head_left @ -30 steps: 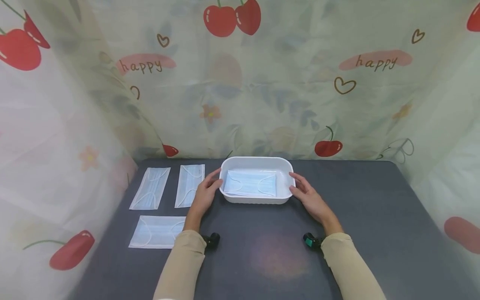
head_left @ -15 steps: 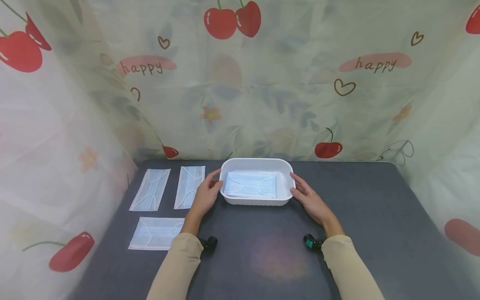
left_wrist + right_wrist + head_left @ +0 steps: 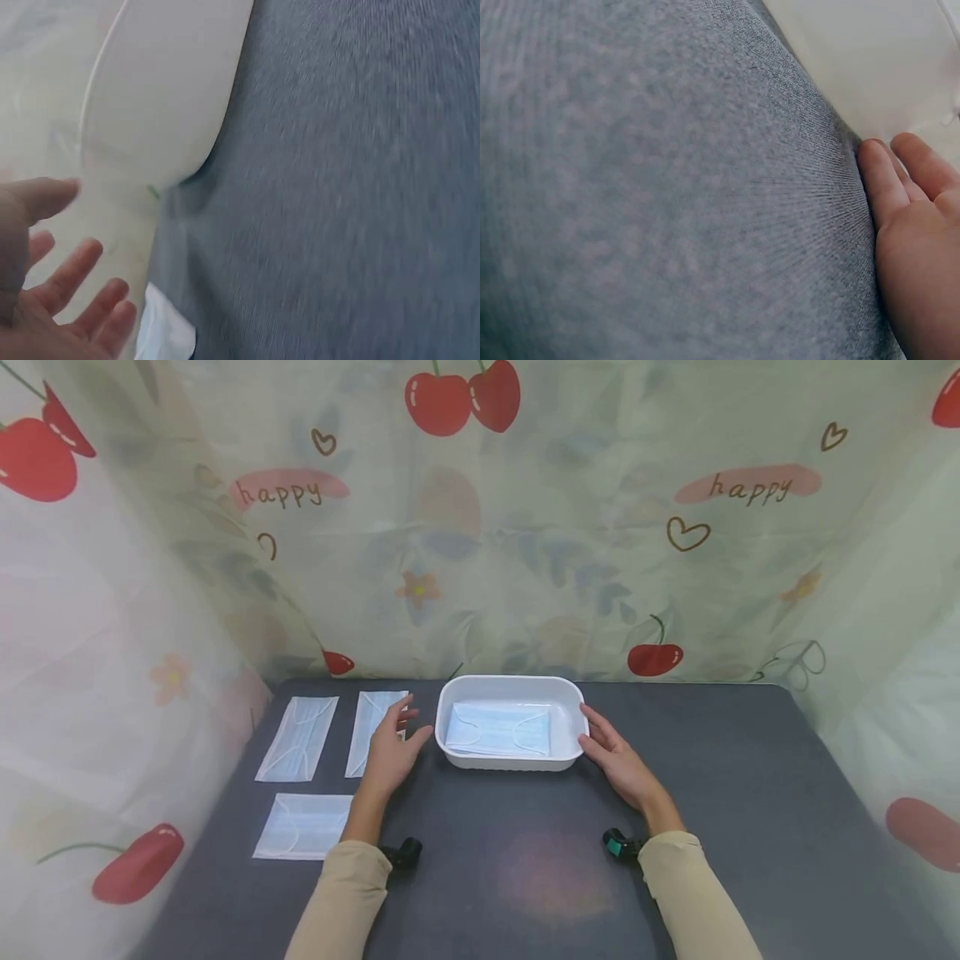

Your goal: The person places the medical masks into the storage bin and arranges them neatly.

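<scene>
A white plastic tray stands near the back of the table, with a light blue face mask lying flat inside. My left hand is apart from the tray's left end, over part of a second mask; its fingers are spread and hold nothing. In the left wrist view, the spread fingers show beside the tray. At the tray's right end, my right hand touches the rim and side with fairly straight fingers. The right wrist view shows those fingertips against the tray wall.
Left of the tray, another mask lies slanted near the back, and one lies crosswise nearer the front, partly behind the left wrist. The dark grey table extends to the right. A printed curtain hangs behind and at both sides.
My left hand has let go of the tray's left end and moved left, its fingers spreading. The right hand stays at the tray, which looks unmoved.
</scene>
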Motion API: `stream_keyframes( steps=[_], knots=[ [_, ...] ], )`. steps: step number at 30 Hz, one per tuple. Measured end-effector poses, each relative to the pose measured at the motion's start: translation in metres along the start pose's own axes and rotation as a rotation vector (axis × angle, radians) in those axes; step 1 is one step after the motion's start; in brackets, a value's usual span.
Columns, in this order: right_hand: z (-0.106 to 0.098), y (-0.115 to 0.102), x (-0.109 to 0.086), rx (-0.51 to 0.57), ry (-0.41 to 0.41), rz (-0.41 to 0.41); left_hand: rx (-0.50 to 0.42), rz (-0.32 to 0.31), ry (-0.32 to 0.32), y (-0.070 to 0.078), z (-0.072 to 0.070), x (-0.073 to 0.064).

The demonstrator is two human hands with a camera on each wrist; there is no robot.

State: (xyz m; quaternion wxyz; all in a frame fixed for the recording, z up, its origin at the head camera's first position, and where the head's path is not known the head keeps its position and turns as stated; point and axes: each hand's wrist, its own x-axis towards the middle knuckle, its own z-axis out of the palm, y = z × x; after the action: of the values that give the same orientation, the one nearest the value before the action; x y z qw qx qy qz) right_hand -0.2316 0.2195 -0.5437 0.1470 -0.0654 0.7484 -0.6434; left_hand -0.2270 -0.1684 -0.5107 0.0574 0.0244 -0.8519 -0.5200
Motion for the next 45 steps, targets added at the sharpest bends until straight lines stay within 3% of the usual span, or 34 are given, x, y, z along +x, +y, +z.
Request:
stream_keyframes(
  steps=[7, 12, 20, 30, 45],
  knots=[
    [-0.003, -0.002, 0.001, -0.009, 0.017, 0.004, 0.097, -0.057, 0.066, -0.006, -0.022, -0.009],
    [0.0, -0.002, 0.002, -0.015, 0.006, 0.006, 0.187, -0.052, 0.115, -0.018, -0.038, -0.015],
    [0.002, 0.0, -0.001, -0.027, 0.017, 0.035, 0.212, -0.039, 0.124, -0.033, -0.055, -0.021],
    [0.002, -0.001, 0.0, -0.014, 0.009, 0.033, 0.25, -0.116, 0.121, -0.043, -0.066, -0.025],
    [0.002, 0.001, 0.0, -0.019, 0.011, 0.031, 0.238, -0.165, 0.061, -0.043, -0.068, -0.023]
  ],
)
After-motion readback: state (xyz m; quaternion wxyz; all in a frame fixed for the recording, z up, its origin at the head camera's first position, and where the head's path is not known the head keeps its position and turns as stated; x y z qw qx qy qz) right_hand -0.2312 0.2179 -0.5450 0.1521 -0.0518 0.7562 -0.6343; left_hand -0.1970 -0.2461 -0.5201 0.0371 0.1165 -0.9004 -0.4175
